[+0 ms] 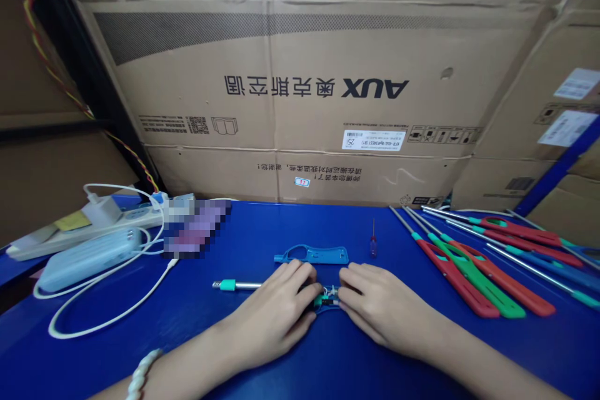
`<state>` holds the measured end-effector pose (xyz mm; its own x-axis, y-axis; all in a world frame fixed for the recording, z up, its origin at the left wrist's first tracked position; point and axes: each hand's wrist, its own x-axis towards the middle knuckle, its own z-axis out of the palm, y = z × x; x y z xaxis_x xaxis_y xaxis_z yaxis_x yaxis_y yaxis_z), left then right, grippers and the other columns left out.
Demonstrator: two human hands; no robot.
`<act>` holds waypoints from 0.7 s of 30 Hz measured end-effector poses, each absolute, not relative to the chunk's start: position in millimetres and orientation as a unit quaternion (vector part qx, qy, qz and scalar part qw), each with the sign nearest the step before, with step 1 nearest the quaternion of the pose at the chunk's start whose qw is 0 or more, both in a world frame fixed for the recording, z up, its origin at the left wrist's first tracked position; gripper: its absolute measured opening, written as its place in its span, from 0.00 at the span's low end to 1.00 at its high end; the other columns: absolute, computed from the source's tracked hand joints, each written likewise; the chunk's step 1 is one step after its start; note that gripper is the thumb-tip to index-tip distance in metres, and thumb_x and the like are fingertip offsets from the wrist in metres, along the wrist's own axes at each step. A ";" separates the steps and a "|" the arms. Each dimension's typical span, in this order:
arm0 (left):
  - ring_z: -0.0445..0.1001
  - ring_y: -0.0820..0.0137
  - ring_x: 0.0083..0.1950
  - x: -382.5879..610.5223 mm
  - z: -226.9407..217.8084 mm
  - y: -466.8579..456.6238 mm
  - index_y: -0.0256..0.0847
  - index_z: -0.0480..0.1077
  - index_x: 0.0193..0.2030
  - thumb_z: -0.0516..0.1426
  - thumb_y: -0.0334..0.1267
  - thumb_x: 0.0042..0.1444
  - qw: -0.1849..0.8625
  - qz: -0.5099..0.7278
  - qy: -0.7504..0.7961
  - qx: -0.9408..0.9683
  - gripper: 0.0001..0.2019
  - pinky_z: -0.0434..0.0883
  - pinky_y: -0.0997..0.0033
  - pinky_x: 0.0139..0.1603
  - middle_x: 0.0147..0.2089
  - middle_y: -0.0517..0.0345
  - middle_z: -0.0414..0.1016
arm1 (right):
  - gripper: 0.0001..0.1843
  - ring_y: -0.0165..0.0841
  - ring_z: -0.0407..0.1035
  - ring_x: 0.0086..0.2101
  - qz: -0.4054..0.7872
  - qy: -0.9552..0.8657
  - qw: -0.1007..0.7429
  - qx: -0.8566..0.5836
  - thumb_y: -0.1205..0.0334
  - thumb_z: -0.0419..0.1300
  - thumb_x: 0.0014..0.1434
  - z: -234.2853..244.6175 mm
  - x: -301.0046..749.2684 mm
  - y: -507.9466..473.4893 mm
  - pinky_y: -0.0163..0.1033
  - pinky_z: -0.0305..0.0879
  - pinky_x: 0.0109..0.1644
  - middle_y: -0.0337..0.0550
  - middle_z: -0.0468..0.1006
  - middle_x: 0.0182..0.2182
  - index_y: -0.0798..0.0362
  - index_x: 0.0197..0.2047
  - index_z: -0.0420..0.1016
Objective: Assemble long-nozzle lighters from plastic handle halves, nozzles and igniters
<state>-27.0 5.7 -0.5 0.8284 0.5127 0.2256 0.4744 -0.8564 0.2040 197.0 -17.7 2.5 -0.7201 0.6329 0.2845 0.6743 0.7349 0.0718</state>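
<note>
Both my hands rest on the blue table [290, 375] over a small tool with a metal rod and a teal collar [227, 285]. My left hand [276, 315] lies with curled fingers pressed on the tool's handle part. My right hand [375, 309] pinches the same part, where a teal piece and a small metal spring [328, 297] show between the two hands. Just beyond my fingers lies a separate blue plastic handle shell [313, 255]. To its right, a small red-handled screwdriver [373, 242] lies on the table.
Several finished tools with red, green and blue handles [482, 269] lie at the right. A white power strip [79, 225], a pale power bank [89, 256] and a white cable [107, 319] sit at the left. Big cardboard boxes [304, 94] wall off the back.
</note>
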 end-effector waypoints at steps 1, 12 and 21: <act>0.64 0.59 0.48 -26.8 -0.3 5.7 0.39 0.65 0.51 0.52 0.28 0.60 0.068 0.139 0.260 0.953 0.13 0.67 0.56 0.49 0.48 0.50 0.64 | 0.11 0.36 0.67 0.33 -0.072 -0.923 0.133 -0.355 0.67 0.50 0.64 2.6 197.8 -16.1 0.41 0.65 0.40 0.44 0.72 0.32 0.53 0.33 0.72; 0.65 0.60 0.47 -28.3 3.8 4.5 0.41 0.65 0.51 0.53 0.28 0.59 0.081 0.150 0.268 0.948 0.13 0.65 0.57 0.49 0.48 0.52 0.65 | 0.16 0.41 0.69 0.50 -0.070 -0.857 0.253 -0.444 0.68 0.49 0.66 -11.4 219.3 18.6 0.51 0.67 0.54 0.51 0.75 0.49 0.53 0.54 0.69; 0.64 0.61 0.47 -32.9 6.6 11.9 0.42 0.67 0.50 0.50 0.30 0.63 0.075 0.175 0.302 0.934 0.11 0.63 0.56 0.49 0.48 0.54 0.66 | 0.15 0.41 0.71 0.48 -0.060 -0.875 0.227 -0.423 0.71 0.52 0.63 -21.6 218.2 23.8 0.53 0.66 0.54 0.51 0.77 0.49 0.54 0.50 0.73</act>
<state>-32.9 11.9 6.6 0.7563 0.5908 0.2811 0.5385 -0.8061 0.2454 218.2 23.8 -21.6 -0.5388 0.7137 0.4477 0.7680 0.6345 -0.0871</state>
